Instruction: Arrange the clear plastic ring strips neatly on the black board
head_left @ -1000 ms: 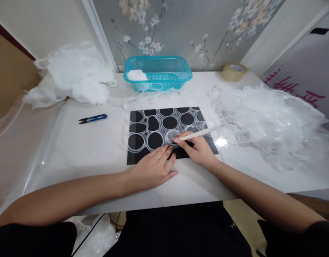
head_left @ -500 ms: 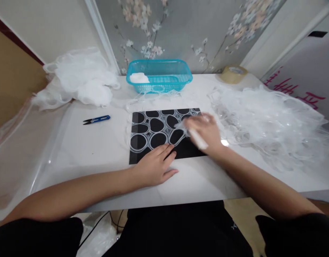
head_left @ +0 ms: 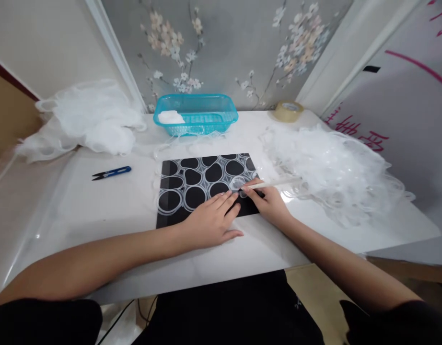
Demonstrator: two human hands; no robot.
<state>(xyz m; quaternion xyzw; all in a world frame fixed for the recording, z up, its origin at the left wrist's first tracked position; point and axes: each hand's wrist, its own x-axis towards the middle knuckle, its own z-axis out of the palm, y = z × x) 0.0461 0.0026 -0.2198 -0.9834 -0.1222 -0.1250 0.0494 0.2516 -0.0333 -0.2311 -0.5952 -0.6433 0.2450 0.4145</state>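
A black sheet [head_left: 248,208] lies on the table, covered with a white, see-through fabric patterned in rings [head_left: 195,198]. My left hand [head_left: 210,221] rests flat over the sheet's front edge, its fingers stretched out and the fingertips on the fabric. Just right of those fingertips, my right hand [head_left: 269,201] is closed in a pinch around a slim white pen-like tool [head_left: 284,182]. The tool slants, its back end pointing right and its front end down at a ring near my left fingertips. Its exact tip is too small to make out.
Blue thread snips [head_left: 112,173] lie to the left. A turquoise basket [head_left: 195,128] with something white in it stands behind the sheet, and a tape roll [head_left: 289,110] at the back right. White sheer fabric is heaped at left [head_left: 87,120] and right [head_left: 329,167].
My right hand has come down and toward my left fingertips, and the tool now points at the fabric. My left hand stays flat. The whole view has shifted, moving the table's things leftward.
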